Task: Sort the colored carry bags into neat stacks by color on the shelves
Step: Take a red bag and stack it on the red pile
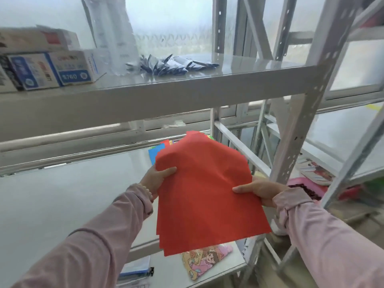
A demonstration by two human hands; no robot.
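1. White and blue printed cardboard boxes sit on the upper grey metal shelf, high above the grip and well to its left.
2. The left hand, in a pale pink sleeve, pinches the left edge of the stack of flat red fabric carry bags. Its thumb is curled over the top face and its fingers are hidden underneath.
3. The red stack hangs in the air between the two hands, over the pale middle shelf board. It is creased and humped toward its far end, and several layers fan out at its near edge.
4. Just beyond the far end of the held stack, a pile of mixed coloured bags lies on the middle board. Blue and green edges show, and the red hides the rest.
5. Well above the grip, on the upper shelf, lies a heap of dark blue and silver sachets.
6. Below the grip, on a lower shelf, lies a pink cartoon-printed flat pouch, with the stack's near edge partly in front of it.
7. The right hand clamps the stack's right edge, thumb flat on top and fingers under the bags.
8. Just right of that hand rises a perforated grey metal upright, and a pink plastic basket lies beyond it.
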